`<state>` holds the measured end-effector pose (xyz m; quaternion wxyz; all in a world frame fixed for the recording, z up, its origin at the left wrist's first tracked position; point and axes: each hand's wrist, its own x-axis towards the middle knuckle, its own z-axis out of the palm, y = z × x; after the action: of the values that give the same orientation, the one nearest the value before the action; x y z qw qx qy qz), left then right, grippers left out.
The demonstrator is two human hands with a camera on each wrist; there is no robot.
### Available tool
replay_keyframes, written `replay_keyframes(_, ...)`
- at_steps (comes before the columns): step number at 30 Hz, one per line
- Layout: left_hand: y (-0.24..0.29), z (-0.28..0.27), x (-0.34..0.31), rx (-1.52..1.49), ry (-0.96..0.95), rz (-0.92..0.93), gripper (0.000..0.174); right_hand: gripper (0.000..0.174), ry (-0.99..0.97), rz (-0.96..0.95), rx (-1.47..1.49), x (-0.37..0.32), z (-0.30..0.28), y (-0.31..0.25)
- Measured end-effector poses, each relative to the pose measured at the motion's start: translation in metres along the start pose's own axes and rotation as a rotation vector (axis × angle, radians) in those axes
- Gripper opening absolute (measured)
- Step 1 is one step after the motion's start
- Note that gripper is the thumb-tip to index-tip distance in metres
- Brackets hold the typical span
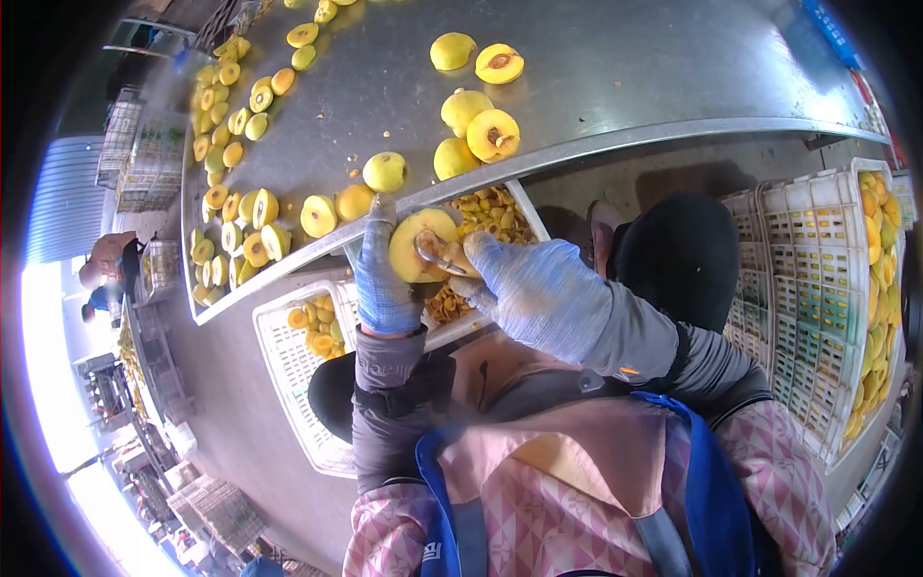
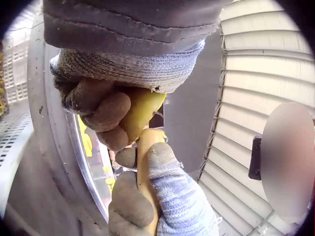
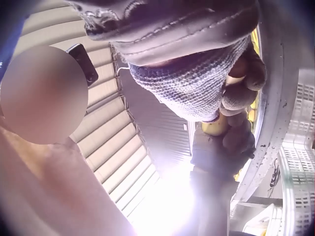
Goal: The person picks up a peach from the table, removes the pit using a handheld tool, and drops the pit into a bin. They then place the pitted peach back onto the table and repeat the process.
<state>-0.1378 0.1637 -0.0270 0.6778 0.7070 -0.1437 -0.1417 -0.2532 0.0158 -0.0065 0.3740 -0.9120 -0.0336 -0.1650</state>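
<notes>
A halved yellow fruit [image 1: 408,252], cut face up, is held by my gloved left hand [image 1: 383,279] at the table's edge. My gloved right hand [image 1: 543,293] grips a tool with a curved metal end [image 1: 430,254], which touches the middle of the cut face. In the left wrist view the tool's pale wooden handle [image 2: 144,167] lies in the curled fingers of the right hand [image 2: 170,196], while the left hand's fingers [image 2: 108,110] curl round the fruit [image 2: 142,110]. The right wrist view shows both hands close together, the fruit [image 3: 214,127] partly hidden.
Whole and halved fruits [image 1: 385,171] lie on the metal table [image 1: 596,87], many along its left side. Below its edge is a container of small brown-orange pieces [image 1: 492,213]. White crates of fruit stand at the left [image 1: 288,361] and right [image 1: 817,308].
</notes>
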Motion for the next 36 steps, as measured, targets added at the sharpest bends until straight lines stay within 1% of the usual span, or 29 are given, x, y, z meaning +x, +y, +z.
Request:
replay_keyframes(1,0.004,0.001,0.002,-0.336,0.033,-0.262,0.049,0.032,-0.020,0.050,-0.009,0.000,0.001,-0.001)
replay_keyframes(2,0.010,0.003,0.002,-0.335,0.031,-0.264,0.049,0.032,-0.040,0.102,-0.018,-0.001,0.002,-0.001)
replay_keyframes(4,0.022,0.012,0.002,-0.471,-0.053,-0.284,0.060,0.032,-0.025,0.134,-0.012,-0.003,0.005,-0.003)
replay_keyframes(5,0.024,0.019,0.002,-0.468,-0.168,-0.147,0.067,0.031,-0.012,0.162,-0.001,-0.004,0.007,-0.002)
replay_keyframes(6,0.022,0.025,0.001,-0.468,-0.171,-0.148,0.067,0.031,-0.010,0.164,-0.002,-0.004,0.009,0.001)
replay_keyframes(8,0.017,0.032,-0.007,-0.318,0.072,-0.084,0.058,0.032,0.001,0.070,0.009,-0.006,0.014,0.005)
replay_keyframes(9,0.013,0.031,-0.007,-0.425,0.125,-0.126,0.050,0.032,-0.003,0.070,0.014,-0.006,0.015,0.005)
replay_keyframes(10,0.013,0.028,-0.007,-0.422,0.129,-0.129,0.050,0.033,-0.021,0.063,0.028,-0.005,0.015,0.005)
replay_keyframes(12,0.014,0.023,-0.007,-0.360,0.108,-0.125,0.043,0.034,-0.038,0.061,0.044,-0.004,0.011,0.004)
replay_keyframes(14,0.015,0.020,-0.006,-0.310,0.102,-0.130,0.042,0.035,-0.177,0.125,0.087,-0.001,0.002,0.001)
replay_keyframes(15,0.016,0.019,-0.006,-0.261,0.097,-0.132,0.041,0.035,-0.177,0.127,0.088,-0.001,0.005,0.003)
replay_keyframes(17,0.019,0.018,-0.006,-0.210,0.083,-0.115,0.040,0.035,-0.065,0.026,0.091,-0.004,0.011,0.006)
replay_keyframes(18,0.020,0.017,-0.006,-0.158,0.070,-0.096,0.040,0.035,-0.065,0.027,0.091,-0.004,0.010,0.007)
replay_keyframes(19,0.019,0.015,-0.006,-0.157,0.069,-0.097,0.040,0.036,-0.116,0.042,0.090,-0.004,0.008,0.006)
replay_keyframes(20,0.019,0.012,-0.005,-0.158,0.053,-0.152,0.039,0.037,-0.167,0.057,0.089,-0.004,0.006,0.006)
replay_keyframes(21,0.018,0.010,-0.005,-0.158,0.039,-0.207,0.039,0.037,-0.166,0.058,0.091,-0.004,0.005,0.005)
replay_keyframes(23,0.018,0.009,-0.004,-0.133,0.027,-0.186,0.038,0.041,-0.247,0.101,0.074,-0.004,0.004,0.004)
replay_keyframes(24,0.017,0.009,-0.004,-0.109,0.018,-0.164,0.037,0.041,-0.245,0.101,0.074,-0.005,0.006,0.006)
replay_keyframes(26,0.016,0.007,-0.003,-0.060,-0.001,-0.144,0.037,0.043,-0.168,0.117,0.277,-0.008,0.012,0.011)
replay_keyframes(27,0.016,0.006,-0.002,-0.011,-0.019,-0.123,0.038,0.043,-0.167,0.117,0.277,-0.007,0.010,0.012)
replay_keyframes(29,0.019,0.007,-0.002,0.021,-0.028,-0.156,0.041,0.042,-0.274,0.177,0.432,-0.005,0.005,0.013)
replay_keyframes(30,0.021,0.007,-0.003,0.053,-0.037,-0.188,0.044,0.042,-0.271,0.178,0.432,-0.005,0.007,0.013)
replay_keyframes(31,0.023,0.008,-0.002,0.054,-0.041,-0.187,0.044,0.041,-0.246,0.184,0.511,-0.005,0.010,0.014)
replay_keyframes(32,0.026,0.008,-0.002,-0.045,-0.108,-0.214,0.047,0.040,-0.220,0.187,0.589,-0.005,0.013,0.015)
replay_keyframes(33,0.027,0.009,-0.003,-0.144,-0.175,-0.240,0.050,0.040,-0.218,0.186,0.587,-0.006,0.017,0.016)
replay_keyframes(34,0.026,0.011,-0.004,-0.145,-0.177,-0.237,0.050,0.039,-0.178,0.200,0.561,-0.007,0.019,0.016)
replay_keyframes(36,0.022,0.023,-0.006,-0.499,-0.063,-0.200,0.054,0.038,-0.127,0.214,0.530,-0.004,0.018,0.016)
